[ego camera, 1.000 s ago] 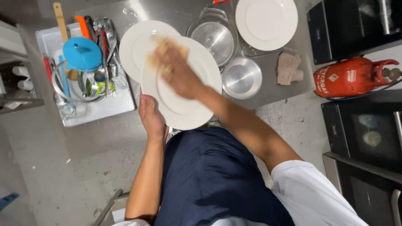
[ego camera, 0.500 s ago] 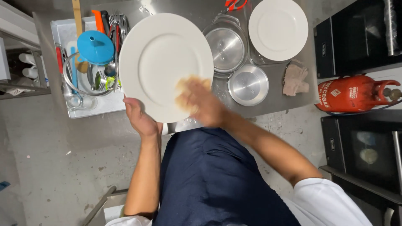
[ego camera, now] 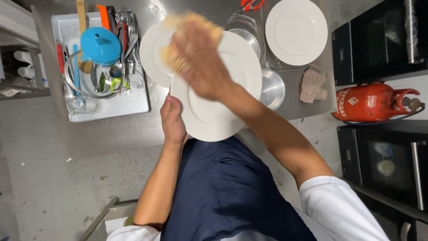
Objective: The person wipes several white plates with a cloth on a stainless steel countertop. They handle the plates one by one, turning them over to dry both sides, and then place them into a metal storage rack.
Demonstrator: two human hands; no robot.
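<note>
My left hand [ego camera: 172, 119] grips the left edge of a round white plate [ego camera: 223, 107] held up over the steel counter. My right hand [ego camera: 203, 67] presses a yellowish cloth [ego camera: 187, 33] against the plate's upper face; the hand and cloth are blurred by motion. A second white plate [ego camera: 154, 56] lies on the counter just behind the held one, partly hidden by it.
A tray [ego camera: 129, 100] at the left holds a blue funnel [ego camera: 100, 44] and several utensils. Steel pots [ego camera: 272, 89] and another white plate [ego camera: 296, 31] sit at the right, beside a crumpled rag [ego camera: 312, 85]. A red gas cylinder [ego camera: 372, 101] lies on the floor by black ovens [ego camera: 383, 165].
The plate has tilted down and to the right in my left hand. My right hand with the cloth has swept from the plate's lower right up to its upper left.
</note>
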